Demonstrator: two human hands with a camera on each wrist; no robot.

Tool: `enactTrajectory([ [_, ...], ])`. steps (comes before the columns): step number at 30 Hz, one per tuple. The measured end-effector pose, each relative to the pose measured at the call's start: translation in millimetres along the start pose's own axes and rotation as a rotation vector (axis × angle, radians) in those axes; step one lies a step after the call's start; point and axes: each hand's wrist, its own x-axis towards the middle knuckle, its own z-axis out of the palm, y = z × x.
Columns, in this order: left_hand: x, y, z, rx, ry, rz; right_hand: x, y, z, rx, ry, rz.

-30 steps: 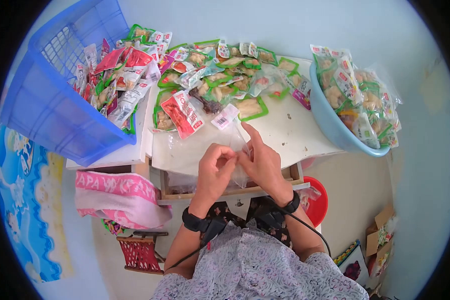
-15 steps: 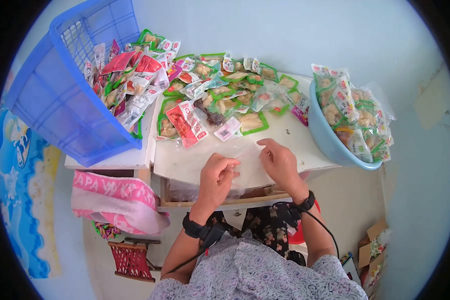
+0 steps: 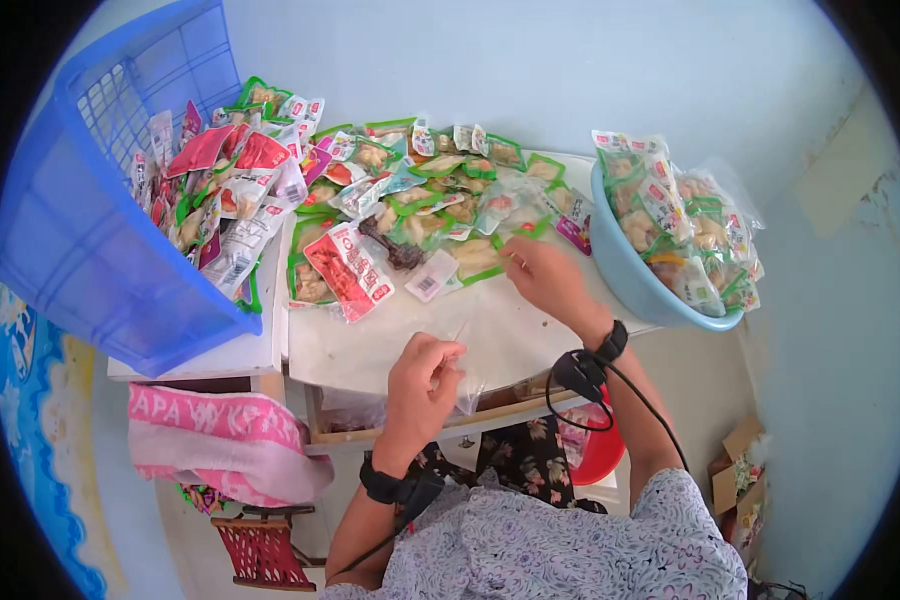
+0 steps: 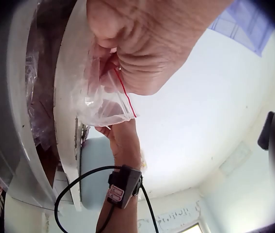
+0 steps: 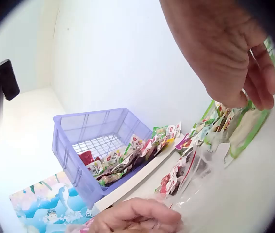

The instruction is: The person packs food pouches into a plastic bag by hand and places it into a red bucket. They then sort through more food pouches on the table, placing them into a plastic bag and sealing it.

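Note:
My left hand (image 3: 420, 392) pinches a clear plastic bag (image 4: 103, 104) by its edge over the table's front; a red strip runs along the bag's top in the left wrist view. Farther back, my right hand (image 3: 555, 285) has its fingertips at a green-edged packet (image 3: 477, 258) at the pile's front; whether they grip it I cannot tell. Just left of that packet lie a small white packet with a barcode (image 3: 432, 276), a dark packet (image 3: 395, 246) and a red-and-white packet (image 3: 348, 272).
A blue basket (image 3: 120, 260) tilts at the left with many packets in it. At the right stands a light blue basin (image 3: 642, 285) heaped with packets. A drawer (image 3: 510, 408) is pulled out below the table edge, beside a pink towel (image 3: 220, 445). A red bucket (image 3: 602, 450) is lower right.
The two hands were together at the bag, then parted. My right hand has moved right and back to the packets, while my left stays near the table's front with the bag.

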Motion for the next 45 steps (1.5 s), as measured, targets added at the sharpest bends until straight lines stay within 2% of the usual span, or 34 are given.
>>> enactTrajectory([
  [3, 0, -1, 0, 0.009, 0.001, 0.001, 16, 16, 3, -0.185, -0.025, -0.012],
  [6, 0, 2, 0, 0.005, -0.005, -0.009, 34, 22, -5, -0.329, -0.042, 0.143],
  [11, -1, -1, 0, -0.007, -0.011, 0.015, 47, 47, 1, -0.267, 0.039, 0.202],
  [18, -2, -2, -2, 0.036, -0.048, 0.035, 46, 55, 8, -0.124, 0.004, 0.349],
  [21, -2, 1, -2, 0.065, -0.074, 0.027, 44, 61, 6, -0.106, -0.008, 0.322],
  [24, -1, 3, -1, 0.074, -0.071, 0.032, 38, 60, 7, -0.088, 0.102, 0.252],
  [27, -2, 0, 0, 0.055, -0.039, 0.03, 32, 56, -1, -0.017, 0.114, 0.232],
  [30, -1, 1, 2, 0.05, -0.023, 0.031, 20, 35, -16, 0.164, 0.126, 0.192],
  [33, -2, -1, 3, 0.06, -0.015, 0.049, 5, 32, -23, 0.246, 0.075, 0.263],
  [39, -1, 1, 1, 0.108, -0.067, 0.057, -29, 38, -33, 0.227, -0.089, 0.116],
  [45, -2, -1, 4, 0.083, -0.033, 0.037, -61, 15, -44, 0.253, -0.141, 0.126],
])
